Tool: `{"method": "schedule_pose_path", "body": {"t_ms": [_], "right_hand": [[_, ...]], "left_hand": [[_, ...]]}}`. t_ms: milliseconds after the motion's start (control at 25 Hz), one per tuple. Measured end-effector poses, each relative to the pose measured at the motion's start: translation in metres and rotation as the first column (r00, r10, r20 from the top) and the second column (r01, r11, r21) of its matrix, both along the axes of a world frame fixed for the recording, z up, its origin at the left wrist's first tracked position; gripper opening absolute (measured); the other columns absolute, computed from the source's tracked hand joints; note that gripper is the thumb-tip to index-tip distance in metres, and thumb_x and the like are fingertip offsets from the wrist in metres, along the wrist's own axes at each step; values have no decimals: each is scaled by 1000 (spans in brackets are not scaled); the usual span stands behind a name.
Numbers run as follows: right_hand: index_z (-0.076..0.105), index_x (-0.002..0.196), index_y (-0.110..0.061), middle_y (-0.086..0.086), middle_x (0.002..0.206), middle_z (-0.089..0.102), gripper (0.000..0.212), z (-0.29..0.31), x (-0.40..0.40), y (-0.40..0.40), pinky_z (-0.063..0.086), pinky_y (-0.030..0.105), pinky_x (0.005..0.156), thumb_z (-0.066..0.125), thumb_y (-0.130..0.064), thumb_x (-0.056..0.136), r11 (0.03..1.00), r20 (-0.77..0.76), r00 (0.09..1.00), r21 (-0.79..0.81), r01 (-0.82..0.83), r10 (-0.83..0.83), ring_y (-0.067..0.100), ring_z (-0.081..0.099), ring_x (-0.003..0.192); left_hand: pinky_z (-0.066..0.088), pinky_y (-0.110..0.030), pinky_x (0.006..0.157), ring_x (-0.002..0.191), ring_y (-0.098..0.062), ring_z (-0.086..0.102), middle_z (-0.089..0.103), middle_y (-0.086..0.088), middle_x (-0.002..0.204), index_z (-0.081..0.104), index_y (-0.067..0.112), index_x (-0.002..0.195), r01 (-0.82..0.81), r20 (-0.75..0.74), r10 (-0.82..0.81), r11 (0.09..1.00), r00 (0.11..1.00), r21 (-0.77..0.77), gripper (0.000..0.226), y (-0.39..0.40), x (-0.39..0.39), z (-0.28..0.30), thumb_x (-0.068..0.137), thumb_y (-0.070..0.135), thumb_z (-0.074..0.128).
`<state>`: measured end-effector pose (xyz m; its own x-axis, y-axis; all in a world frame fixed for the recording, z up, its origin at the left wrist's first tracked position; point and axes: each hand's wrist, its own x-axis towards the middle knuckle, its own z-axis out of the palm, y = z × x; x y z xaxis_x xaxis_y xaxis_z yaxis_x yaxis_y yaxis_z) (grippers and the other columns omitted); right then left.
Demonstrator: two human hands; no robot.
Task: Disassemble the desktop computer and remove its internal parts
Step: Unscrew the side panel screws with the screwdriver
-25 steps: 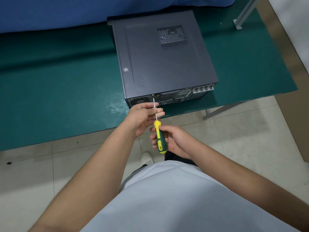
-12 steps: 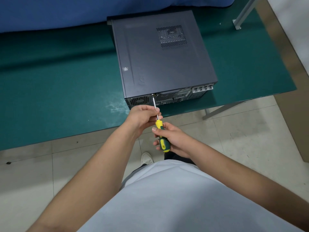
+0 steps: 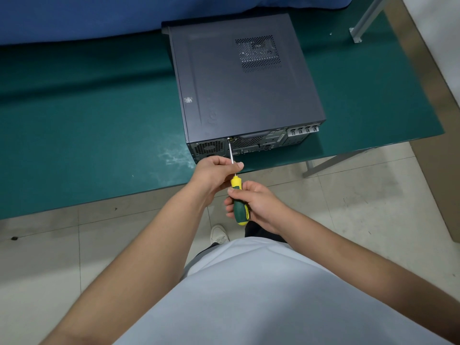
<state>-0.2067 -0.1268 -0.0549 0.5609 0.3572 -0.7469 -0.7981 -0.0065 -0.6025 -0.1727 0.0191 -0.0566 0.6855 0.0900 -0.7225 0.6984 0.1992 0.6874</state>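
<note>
Yellow-green screwdriver (image 3: 239, 202): right hand (image 3: 258, 204) is gripping its handle, left hand (image 3: 216, 171) is pinching its shaft, long axis pointing far toward the desktop computer (image 3: 246, 83) rear edge.

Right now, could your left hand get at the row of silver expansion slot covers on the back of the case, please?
Probably yes, once freed. The left hand pinches the screwdriver shaft; the slot covers sit further right on the same rear face of the computer case, with nothing in front of them.
</note>
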Motion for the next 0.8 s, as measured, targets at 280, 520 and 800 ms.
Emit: {"method": "schedule_pose_path", "body": {"t_ms": [280, 520, 800], "right_hand": [[62, 110, -8, 14, 91, 69, 21, 3, -1, -7, 57, 39, 79, 54, -25, 102, 972, -177, 984, 235, 24, 19, 26, 66, 78], [64, 110, 0, 17, 90, 70, 22, 2, -4, -6, 60, 43, 79, 54, -19, 104, 986, -118, 991, 146, 76, -59, 25, 70, 76], [50, 106, -7, 14, 81, 66, 13, 4, -3, 3, 51, 30, 58, 59, -16, 103, 994, -84, 992, 46, 99, -95, 20, 59, 64]], "left_hand": [[60, -28, 63, 84, -22, 78, 78, -12, 90, 70, 4, 106, -18, 20, 22, 981, 1000, -191, 10, 7, -3, 2, 98, 2, 65], [65, -39, 77, 93, -29, 77, 78, -17, 103, 60, 3, 122, -130, 1, 135, 952, 991, -278, 22, 2, 11, 10, 101, 0, 54], [64, -36, 78, 83, -24, 76, 74, -16, 96, 66, 0, 104, -487, -156, 462, 841, 873, -234, 8, -20, 42, 14, 101, 5, 60]]}}
